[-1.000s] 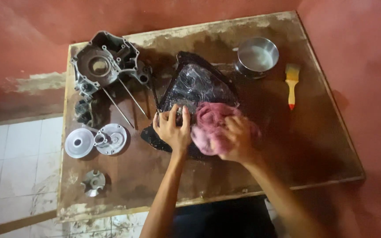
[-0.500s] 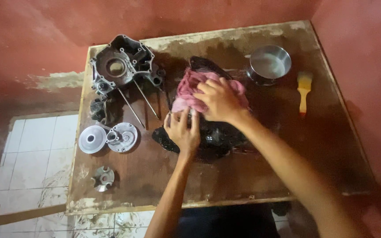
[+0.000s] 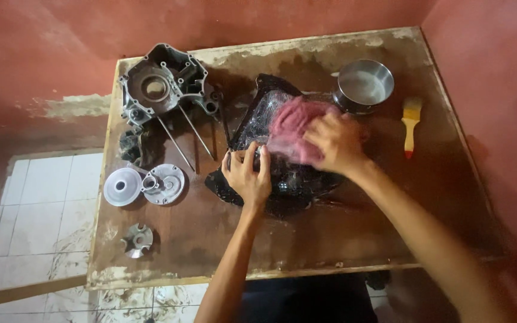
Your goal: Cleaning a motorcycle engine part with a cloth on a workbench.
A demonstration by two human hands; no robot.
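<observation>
**A:** What is at the centre of the frame?

**B:** A person's left hand (image 3: pixel 248 175) presses flat, fingers spread, on the near left edge of a black glossy cover (image 3: pixel 270 158) lying mid-table. The right hand (image 3: pixel 336 142), blurred, clutches a pink rag (image 3: pixel 297 128) bunched against the cover's upper surface.

**A:** And around it?

**B:** On the worn wooden table (image 3: pixel 354 239), a grey engine casing (image 3: pixel 166 87) sits in the upper left of the frame, with thin metal rods (image 3: pixel 186 140) leaning just below it. Two round metal discs (image 3: pixel 145 185) lie at left, a smaller toothed part (image 3: pixel 137 239) lower left. A steel bowl (image 3: pixel 364 84) stands upper right, just beside the cover; a yellow-handled paintbrush (image 3: pixel 411 125) lies right of the bowl, apart.
</observation>
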